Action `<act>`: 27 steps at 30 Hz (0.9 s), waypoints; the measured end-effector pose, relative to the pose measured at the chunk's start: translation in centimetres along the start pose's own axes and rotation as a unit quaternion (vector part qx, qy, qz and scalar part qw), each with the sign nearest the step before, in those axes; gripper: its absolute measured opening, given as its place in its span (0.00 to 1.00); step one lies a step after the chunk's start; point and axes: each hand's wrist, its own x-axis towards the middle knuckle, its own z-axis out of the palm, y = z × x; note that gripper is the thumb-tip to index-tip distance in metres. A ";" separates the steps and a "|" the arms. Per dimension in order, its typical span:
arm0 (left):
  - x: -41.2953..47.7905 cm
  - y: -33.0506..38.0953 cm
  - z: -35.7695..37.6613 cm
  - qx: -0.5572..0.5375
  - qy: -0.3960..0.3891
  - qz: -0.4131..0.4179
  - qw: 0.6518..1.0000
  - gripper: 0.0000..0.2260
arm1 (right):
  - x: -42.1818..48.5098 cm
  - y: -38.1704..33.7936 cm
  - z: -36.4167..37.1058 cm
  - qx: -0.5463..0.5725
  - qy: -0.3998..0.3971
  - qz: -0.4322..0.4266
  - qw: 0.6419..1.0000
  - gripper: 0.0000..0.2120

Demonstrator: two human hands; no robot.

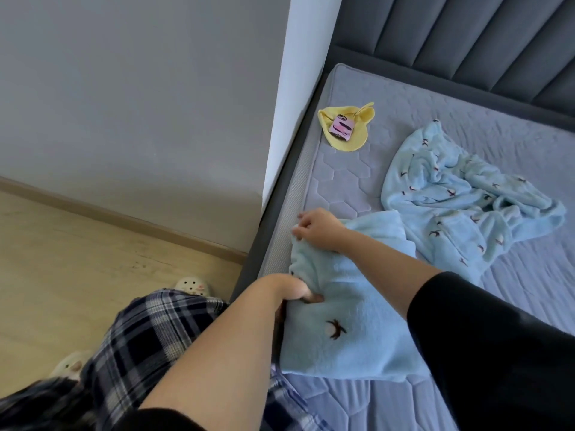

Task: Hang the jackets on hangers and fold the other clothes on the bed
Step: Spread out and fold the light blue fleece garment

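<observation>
A blue garment is laid along the near edge of the bed, its long axis running away from the person. Its far end is pinched by the right hand; a side fold nearer the body is held in the left hand's curled grip. A crumpled garment adjoins it on the right. A yellow cloth bearing a phone lies beyond, judged clear of a fold.
</observation>
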 end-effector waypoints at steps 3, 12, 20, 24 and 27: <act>0.1 1.0 -1.5 -0.064 0.063 0.043 0.995 0.27 | -1.2 1.6 -3.8 0.058 0.081 0.024 0.995 0.17; 1.2 3.5 -1.6 0.082 0.243 0.356 0.899 0.09 | -5.3 7.4 -7.9 -0.095 -0.137 0.004 0.986 0.12; 2.6 3.7 -1.5 0.099 0.439 0.280 0.848 0.16 | -3.2 9.1 -2.4 -0.039 0.219 0.091 0.971 0.16; 2.5 3.2 -1.3 0.085 0.439 0.136 0.884 0.28 | -2.5 9.8 -0.5 -0.159 0.203 0.041 0.965 0.17; 2.3 3.0 -1.6 0.061 0.364 0.081 0.926 0.41 | -1.8 9.8 -1.9 -0.189 0.054 0.035 0.980 0.24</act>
